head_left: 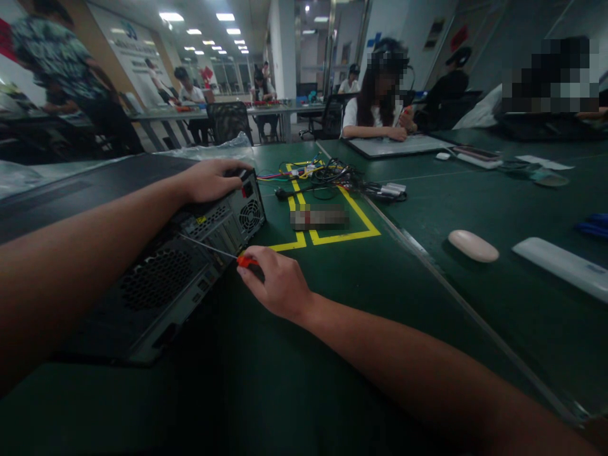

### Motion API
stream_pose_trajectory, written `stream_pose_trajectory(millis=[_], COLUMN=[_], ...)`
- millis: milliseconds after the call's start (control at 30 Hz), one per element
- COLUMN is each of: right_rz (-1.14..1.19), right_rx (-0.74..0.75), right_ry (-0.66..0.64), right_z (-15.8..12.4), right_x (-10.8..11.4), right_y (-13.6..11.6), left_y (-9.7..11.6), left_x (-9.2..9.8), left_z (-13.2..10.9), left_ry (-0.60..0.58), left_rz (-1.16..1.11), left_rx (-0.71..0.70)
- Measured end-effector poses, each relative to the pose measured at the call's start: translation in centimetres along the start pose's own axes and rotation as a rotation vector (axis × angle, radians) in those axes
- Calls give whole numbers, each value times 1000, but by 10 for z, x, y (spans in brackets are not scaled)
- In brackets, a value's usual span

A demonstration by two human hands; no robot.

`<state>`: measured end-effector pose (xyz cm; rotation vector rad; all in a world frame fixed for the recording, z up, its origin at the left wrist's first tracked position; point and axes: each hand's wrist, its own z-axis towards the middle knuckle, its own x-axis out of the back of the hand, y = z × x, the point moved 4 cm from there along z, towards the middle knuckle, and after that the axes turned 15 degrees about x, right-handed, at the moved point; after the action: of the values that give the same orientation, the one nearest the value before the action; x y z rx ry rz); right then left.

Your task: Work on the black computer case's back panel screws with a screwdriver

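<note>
As the unclenched left hand (211, 180) rests on one computer case (156, 278), right grip (280, 282) wrapped round one screwdriver (244, 260)

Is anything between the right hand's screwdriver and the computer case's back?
Nothing visible: from the right hand, the screwdriver points unobstructed at the rear of the computer case. The left hand rests atop the case, clear of the shaft. Tip contact is unclear.

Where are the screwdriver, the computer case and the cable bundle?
Screwdriver (246, 260): head view, on its orange handle, by the right hand's (275, 282) fingertips.
Computer case (159, 278): head view, on the large honeycomb vent of its back panel.
Cable bundle (338, 174): head view, on its tangled dark middle.
</note>
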<state>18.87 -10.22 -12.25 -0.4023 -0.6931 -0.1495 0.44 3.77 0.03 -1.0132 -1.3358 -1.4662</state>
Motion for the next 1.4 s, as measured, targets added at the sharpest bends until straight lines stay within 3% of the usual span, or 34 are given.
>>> stream_pose_trajectory(millis=[767,1400], right_rz=[45,-29], right_rx=[-12,22], right_ry=[50,8], right_z=[1,0], right_x=[2,0], right_y=[-2,1], left_y=[2,0], left_x=[0,0], left_z=[-2,0], left_ry=[8,17], left_rz=[-8,10], left_rx=[-5,16])
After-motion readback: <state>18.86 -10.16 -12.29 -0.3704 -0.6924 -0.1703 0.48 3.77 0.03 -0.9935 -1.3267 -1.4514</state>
